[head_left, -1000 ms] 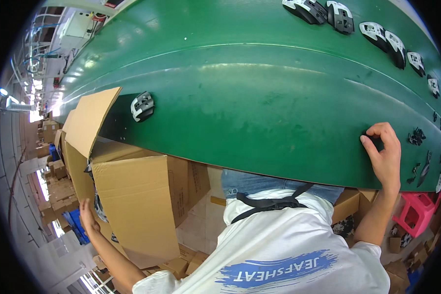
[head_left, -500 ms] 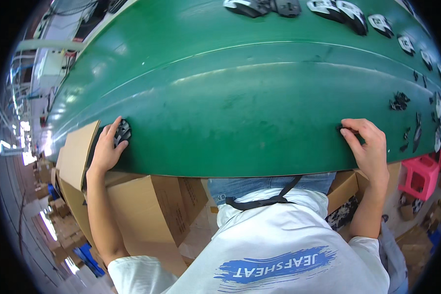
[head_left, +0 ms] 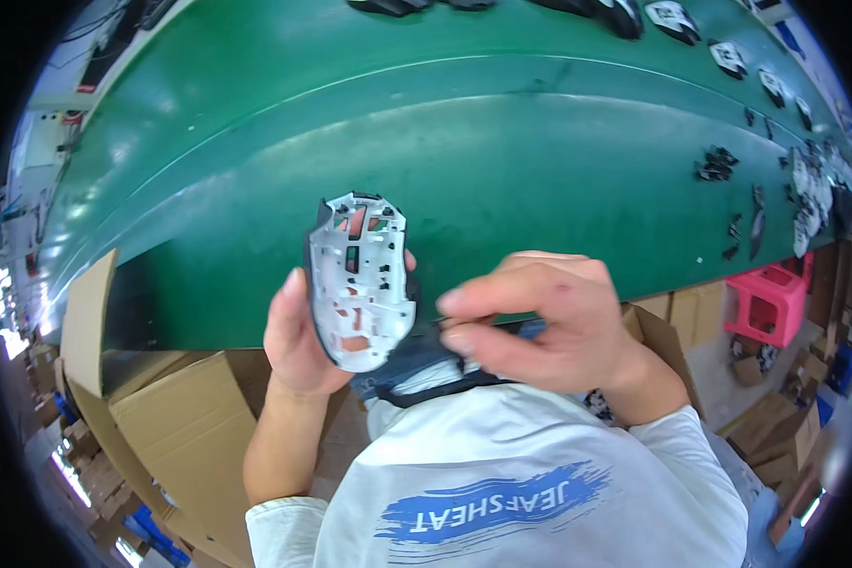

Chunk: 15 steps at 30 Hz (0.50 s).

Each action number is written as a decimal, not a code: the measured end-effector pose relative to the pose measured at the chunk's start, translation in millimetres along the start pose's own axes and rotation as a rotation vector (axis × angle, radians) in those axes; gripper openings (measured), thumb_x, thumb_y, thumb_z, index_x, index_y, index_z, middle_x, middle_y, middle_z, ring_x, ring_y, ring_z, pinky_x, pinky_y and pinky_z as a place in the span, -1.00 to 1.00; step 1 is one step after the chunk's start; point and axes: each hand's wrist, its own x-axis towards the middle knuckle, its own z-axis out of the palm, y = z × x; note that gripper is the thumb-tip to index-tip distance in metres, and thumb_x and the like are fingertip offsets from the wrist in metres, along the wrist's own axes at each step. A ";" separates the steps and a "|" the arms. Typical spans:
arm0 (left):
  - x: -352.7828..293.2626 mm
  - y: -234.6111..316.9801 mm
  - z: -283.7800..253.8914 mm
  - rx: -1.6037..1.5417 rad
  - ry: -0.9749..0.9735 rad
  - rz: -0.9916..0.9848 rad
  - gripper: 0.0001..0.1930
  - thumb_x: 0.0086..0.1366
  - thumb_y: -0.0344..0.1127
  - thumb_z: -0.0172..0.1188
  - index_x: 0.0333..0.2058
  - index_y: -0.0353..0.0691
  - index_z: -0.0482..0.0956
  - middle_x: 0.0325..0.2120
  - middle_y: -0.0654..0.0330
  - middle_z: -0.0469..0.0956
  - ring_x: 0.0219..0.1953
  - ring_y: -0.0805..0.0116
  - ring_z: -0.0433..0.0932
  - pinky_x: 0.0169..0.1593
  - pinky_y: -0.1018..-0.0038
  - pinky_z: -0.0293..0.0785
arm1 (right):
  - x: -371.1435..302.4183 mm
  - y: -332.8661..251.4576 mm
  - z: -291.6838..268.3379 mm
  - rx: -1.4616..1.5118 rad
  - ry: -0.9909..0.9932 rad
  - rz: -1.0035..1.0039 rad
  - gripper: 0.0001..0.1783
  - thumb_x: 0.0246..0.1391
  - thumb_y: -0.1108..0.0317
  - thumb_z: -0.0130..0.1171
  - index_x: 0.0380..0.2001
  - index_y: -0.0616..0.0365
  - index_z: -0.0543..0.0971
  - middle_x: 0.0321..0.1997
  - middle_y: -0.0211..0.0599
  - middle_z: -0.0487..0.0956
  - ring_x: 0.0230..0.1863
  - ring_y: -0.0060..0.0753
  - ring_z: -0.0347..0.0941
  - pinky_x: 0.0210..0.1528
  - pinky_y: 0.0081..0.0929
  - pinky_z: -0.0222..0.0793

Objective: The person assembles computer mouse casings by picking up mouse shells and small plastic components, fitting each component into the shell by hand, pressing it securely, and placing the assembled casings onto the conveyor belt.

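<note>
White plastic forms the hollow inside of a mouse-shaped shell [head_left: 371, 284] — cut through with slots through which skin shows, studded with small black clips, dark along its left side. The left hand [head_left: 298, 346] grips it from below and behind, over the green table's [head_left: 521, 170] near edge. Just beside, the right hand's [head_left: 563, 317] thumb and forefinger pinch a small dark piece [head_left: 444, 328] — its shape blurred.

Left hand [head_left: 301, 348] holds a white shell [head_left: 374, 308] — right hand [head_left: 554, 317] pinches a small dark piece [head_left: 444, 327].
</note>
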 end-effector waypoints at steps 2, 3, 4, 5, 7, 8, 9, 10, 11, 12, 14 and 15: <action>2.8 -19.1 4.1 0.053 -0.048 0.034 -0.12 0.53 0.30 -0.03 0.61 -0.13 0.11 0.39 -0.30 0.37 0.42 -0.09 0.46 0.41 -0.03 0.45 | 4.1 -2.7 11.8 -0.054 0.052 0.015 -0.66 0.03 0.55 0.60 -0.10 0.14 0.76 -0.30 -0.32 0.81 -0.42 -0.41 0.70 -0.36 -0.47 0.56; 1.9 -27.2 6.9 0.082 -0.036 0.046 -0.11 0.51 0.30 -0.01 0.61 -0.12 0.10 0.41 -0.29 0.36 0.42 -0.10 0.45 0.41 -0.02 0.45 | 4.8 -3.2 15.3 -0.081 0.107 0.013 -0.66 0.02 0.54 0.61 -0.12 0.12 0.76 -0.31 -0.33 0.80 -0.43 -0.43 0.69 -0.38 -0.48 0.54; 0.3 -34.3 9.8 0.114 -0.024 0.058 -0.09 0.49 0.30 0.02 0.62 -0.11 0.08 0.42 -0.28 0.34 0.43 -0.11 0.45 0.41 -0.01 0.46 | 3.2 -0.4 16.8 -0.091 0.109 0.019 -0.66 0.02 0.54 0.61 -0.12 0.12 0.76 -0.31 -0.33 0.80 -0.43 -0.43 0.69 -0.38 -0.48 0.54; -2.4 -35.3 13.5 0.174 0.001 0.041 -0.08 0.46 0.27 0.05 0.63 -0.07 0.06 0.46 -0.28 0.28 0.43 -0.11 0.44 0.42 0.00 0.45 | 1.2 5.1 19.4 -0.167 0.163 -0.026 -0.67 0.01 0.54 0.61 -0.13 0.11 0.75 -0.31 -0.35 0.80 -0.44 -0.44 0.68 -0.39 -0.49 0.53; 5.5 -39.0 18.5 0.226 -0.052 0.049 -0.08 0.46 0.26 0.05 0.63 -0.05 0.06 0.48 -0.28 0.26 0.45 -0.11 0.42 0.43 0.00 0.44 | -2.0 6.9 20.7 -0.306 0.240 -0.060 -0.70 -0.05 0.57 0.56 -0.22 0.05 0.73 -0.36 -0.41 0.74 -0.46 -0.36 0.64 -0.41 -0.44 0.48; 8.5 -42.7 21.0 0.277 -0.101 0.063 -0.09 0.45 0.24 0.06 0.64 -0.03 0.05 0.49 -0.28 0.23 0.46 -0.11 0.40 0.44 -0.01 0.43 | -4.9 8.4 19.2 -0.305 0.240 -0.058 -0.70 -0.05 0.57 0.56 -0.22 0.05 0.73 -0.36 -0.41 0.74 -0.46 -0.36 0.64 -0.41 -0.44 0.48; 9.2 -46.0 24.4 0.295 -0.101 0.073 -0.10 0.46 0.22 0.05 0.64 -0.01 0.05 0.50 -0.30 0.20 0.48 -0.09 0.37 0.46 0.02 0.41 | -8.5 11.6 17.6 -0.344 0.245 -0.090 -0.69 -0.06 0.56 0.55 -0.22 0.02 0.73 -0.38 -0.44 0.73 -0.47 -0.37 0.61 -0.39 -0.44 0.46; 8.9 -47.3 27.1 0.297 -0.100 0.071 -0.10 0.46 0.22 0.05 0.64 -0.01 0.05 0.50 -0.30 0.20 0.48 -0.09 0.37 0.46 0.02 0.41 | -11.4 15.0 16.8 -0.383 0.250 -0.122 -0.68 -0.07 0.55 0.55 -0.22 0.00 0.73 -0.40 -0.46 0.72 -0.48 -0.38 0.59 -0.38 -0.44 0.44; 8.8 -48.8 29.9 0.285 -0.084 0.053 -0.11 0.47 0.21 0.04 0.64 -0.01 0.05 0.50 -0.30 0.20 0.49 -0.09 0.35 0.47 0.04 0.39 | -14.6 18.3 16.3 -0.385 0.256 -0.118 -0.68 -0.07 0.55 0.55 -0.22 0.00 0.73 -0.40 -0.46 0.72 -0.48 -0.38 0.59 -0.38 -0.44 0.44; 8.7 -50.2 31.4 0.273 -0.070 0.036 -0.13 0.48 0.19 0.02 0.64 -0.01 0.04 0.50 -0.31 0.20 0.50 -0.09 0.34 0.49 0.06 0.38 | -17.3 21.7 15.9 -0.437 0.246 -0.156 -0.67 -0.10 0.54 0.54 -0.22 -0.03 0.74 -0.38 -0.49 0.73 -0.47 -0.40 0.58 -0.35 -0.44 0.44; 9.6 -54.4 29.9 0.280 -0.100 0.046 -0.16 0.54 0.19 -0.07 0.64 -0.04 0.03 0.51 -0.30 0.21 0.50 -0.08 0.35 0.51 0.08 0.34 | -20.0 25.2 14.4 -0.493 0.237 -0.188 -0.66 -0.13 0.53 0.53 -0.22 -0.05 0.75 -0.35 -0.51 0.74 -0.45 -0.42 0.57 -0.33 -0.45 0.44; 7.4 -56.2 30.9 0.263 -0.074 0.015 -0.17 0.56 0.20 -0.11 0.64 -0.07 0.02 0.51 -0.29 0.22 0.51 -0.07 0.35 0.52 0.06 0.32 | -20.5 26.1 13.4 -0.527 0.231 -0.221 -0.65 -0.16 0.51 0.51 -0.23 -0.06 0.75 -0.32 -0.54 0.75 -0.42 -0.44 0.58 -0.32 -0.45 0.44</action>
